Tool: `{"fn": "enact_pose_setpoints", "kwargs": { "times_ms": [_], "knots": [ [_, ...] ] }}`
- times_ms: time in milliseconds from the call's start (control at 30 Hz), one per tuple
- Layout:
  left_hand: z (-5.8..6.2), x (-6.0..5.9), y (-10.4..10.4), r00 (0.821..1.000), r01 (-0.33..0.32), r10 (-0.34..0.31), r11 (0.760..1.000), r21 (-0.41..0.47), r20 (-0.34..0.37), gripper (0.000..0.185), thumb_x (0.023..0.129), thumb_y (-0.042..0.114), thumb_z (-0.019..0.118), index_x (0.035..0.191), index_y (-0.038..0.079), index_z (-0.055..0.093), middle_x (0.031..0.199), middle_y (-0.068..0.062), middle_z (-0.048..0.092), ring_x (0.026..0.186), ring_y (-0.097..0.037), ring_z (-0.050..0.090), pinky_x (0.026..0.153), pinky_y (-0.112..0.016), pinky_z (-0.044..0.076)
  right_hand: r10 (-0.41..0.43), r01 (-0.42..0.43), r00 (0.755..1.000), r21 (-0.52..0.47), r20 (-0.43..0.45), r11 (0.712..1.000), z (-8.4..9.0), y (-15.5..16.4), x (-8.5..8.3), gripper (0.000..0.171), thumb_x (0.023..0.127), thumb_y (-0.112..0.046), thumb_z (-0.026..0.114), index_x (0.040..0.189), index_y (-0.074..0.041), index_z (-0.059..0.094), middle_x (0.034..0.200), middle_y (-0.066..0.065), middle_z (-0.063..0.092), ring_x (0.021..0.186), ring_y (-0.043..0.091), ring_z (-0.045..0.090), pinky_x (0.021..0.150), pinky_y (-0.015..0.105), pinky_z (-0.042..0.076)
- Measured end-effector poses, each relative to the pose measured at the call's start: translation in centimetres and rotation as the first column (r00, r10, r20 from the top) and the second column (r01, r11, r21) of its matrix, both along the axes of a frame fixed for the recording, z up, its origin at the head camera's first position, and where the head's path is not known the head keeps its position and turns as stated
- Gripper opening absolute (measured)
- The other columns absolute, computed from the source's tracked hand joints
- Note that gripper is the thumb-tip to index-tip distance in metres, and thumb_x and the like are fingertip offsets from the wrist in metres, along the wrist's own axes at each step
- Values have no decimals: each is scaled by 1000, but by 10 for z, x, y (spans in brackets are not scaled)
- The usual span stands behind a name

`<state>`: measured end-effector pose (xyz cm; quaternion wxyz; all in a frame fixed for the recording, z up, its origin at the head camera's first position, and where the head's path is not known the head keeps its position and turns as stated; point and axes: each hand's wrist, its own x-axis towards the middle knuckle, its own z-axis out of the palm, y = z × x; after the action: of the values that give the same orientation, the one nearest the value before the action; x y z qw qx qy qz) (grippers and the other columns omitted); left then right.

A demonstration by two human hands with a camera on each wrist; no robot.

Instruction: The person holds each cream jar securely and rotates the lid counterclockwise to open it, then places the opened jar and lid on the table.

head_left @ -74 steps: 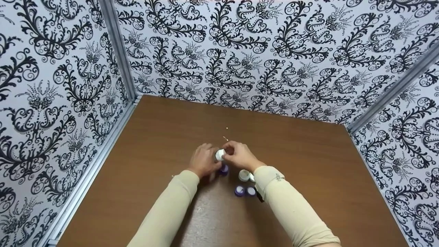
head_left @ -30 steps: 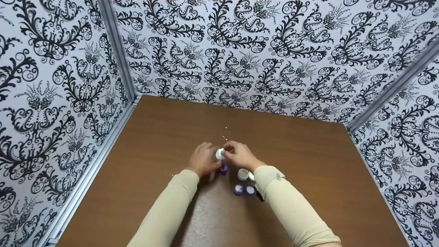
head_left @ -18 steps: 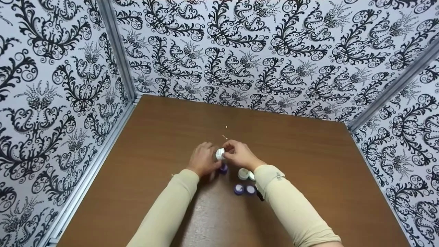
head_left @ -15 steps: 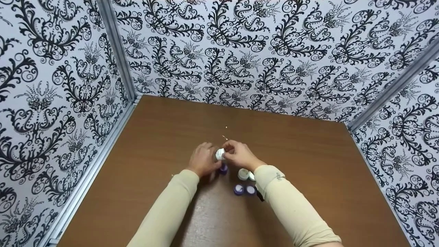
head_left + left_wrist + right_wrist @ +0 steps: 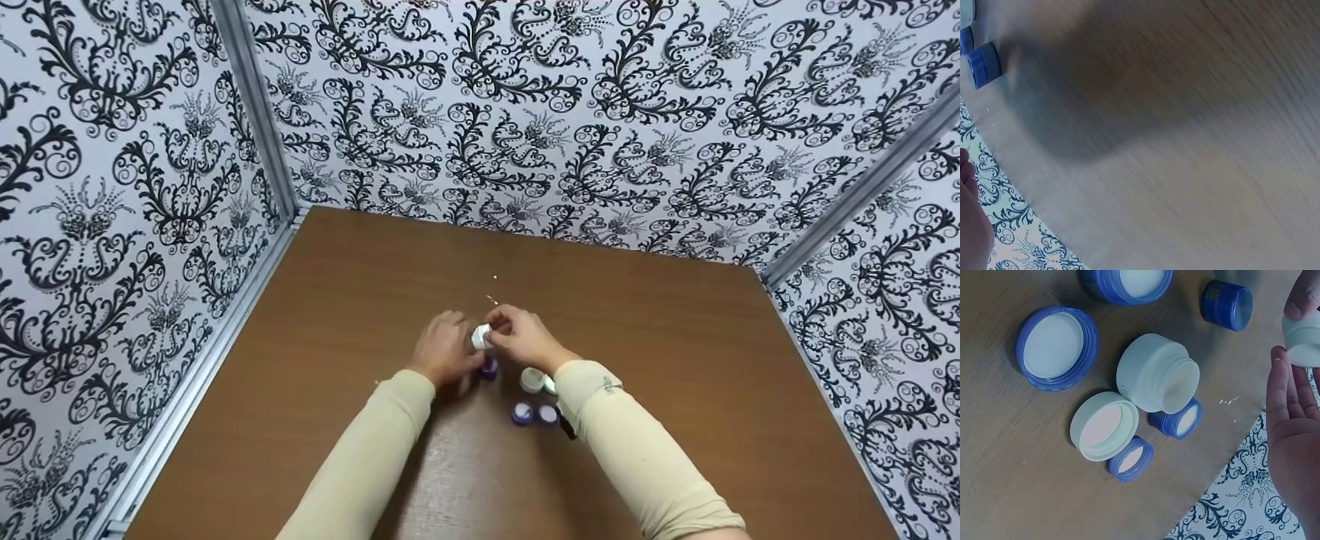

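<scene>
A small white jar [image 5: 481,337] is between my two hands above the far middle of the table. My left hand [image 5: 446,349] grips it from the left, fingers arched, while my right hand [image 5: 527,341] pinches it from the right between thumb and fingers. In the right wrist view the white jar [image 5: 1302,340] shows at the right edge, a fingertip on top and fingers beneath. A small purple-blue jar [image 5: 489,368] stands close to my left thumb. The left wrist view shows only part of a hand at its left edge, and the grip is out of frame there.
Below my right wrist stand an open white jar [image 5: 1145,374] with its lid [image 5: 1104,426], a large blue jar [image 5: 1129,284], its blue lid [image 5: 1057,349], a small blue jar [image 5: 1178,419] and a small blue lid [image 5: 1131,458]. White flecks [image 5: 492,300] lie beyond the hands. Patterned walls enclose the wooden table [image 5: 360,277].
Both hands keep almost the same place around the white jar, with only slight shifts of the right fingers. The jars and lids on the table have stayed put.
</scene>
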<state>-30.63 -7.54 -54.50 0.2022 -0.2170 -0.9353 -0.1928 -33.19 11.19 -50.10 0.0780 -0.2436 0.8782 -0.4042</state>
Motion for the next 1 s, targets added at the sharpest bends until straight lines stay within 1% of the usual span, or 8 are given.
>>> {"fn": "enact_pose_setpoints", "kwargs": {
  "times_ms": [133, 300, 467, 633, 833, 1000],
  "knots": [
    [0, 0, 0, 1000, 0, 0, 1000, 2, 7, 40, 73, 35, 78, 101, 7, 72, 97, -8, 65, 98, -31, 62, 96, -42, 46, 4, -3, 1000, 20, -16, 1000, 1, 0, 1, 28, 88, -9, 69, 113, 2, 65, 103, 14, 70, 95, 29, 68, 85, 39, 53],
    [0, 0, 0, 1000, 0, 0, 1000, 19, 13, 40, 72, 34, 79, 100, 7, 71, 98, -7, 65, 97, -31, 62, 94, -43, 47, 25, -24, 999, 24, -40, 999, 2, 0, 1, 28, 88, -9, 67, 113, 4, 64, 105, 14, 70, 96, 31, 69, 85, 41, 54],
    [2, 0, 0, 1000, -3, 2, 1000, 15, 29, 40, 72, 34, 79, 100, 6, 72, 99, -8, 65, 98, -31, 61, 96, -43, 45, 36, -36, 999, 9, -13, 999, 3, 1, 1, 30, 89, -8, 67, 117, 3, 63, 107, 15, 69, 96, 29, 69, 84, 39, 54],
    [3, 0, 1, 999, -9, 9, 1000, 4, 48, 41, 73, 34, 78, 103, 6, 72, 100, -8, 66, 102, -32, 61, 99, -43, 44, 52, -52, 998, -3, -24, 999, 4, 1, 1, 30, 89, -8, 66, 117, 5, 63, 107, 15, 70, 96, 31, 69, 85, 41, 54],
    [3, 1, 1, 998, -14, 14, 1000, 1, 55, 42, 73, 35, 78, 103, 7, 72, 101, -8, 66, 100, -32, 61, 96, -43, 45, 34, -34, 999, 4, -31, 999, 3, 1, 1, 27, 91, -13, 68, 114, 2, 65, 105, 12, 71, 95, 30, 69, 86, 41, 53],
    [3, 1, 1, 998, -10, 9, 1000, 11, 54, 41, 73, 35, 78, 102, 7, 72, 102, -9, 66, 101, -32, 61, 95, -44, 46, 35, -35, 999, -5, -23, 999, 2, 2, 0, 28, 88, -8, 69, 114, 3, 65, 104, 13, 70, 95, 30, 69, 85, 39, 54]
  ]
}}
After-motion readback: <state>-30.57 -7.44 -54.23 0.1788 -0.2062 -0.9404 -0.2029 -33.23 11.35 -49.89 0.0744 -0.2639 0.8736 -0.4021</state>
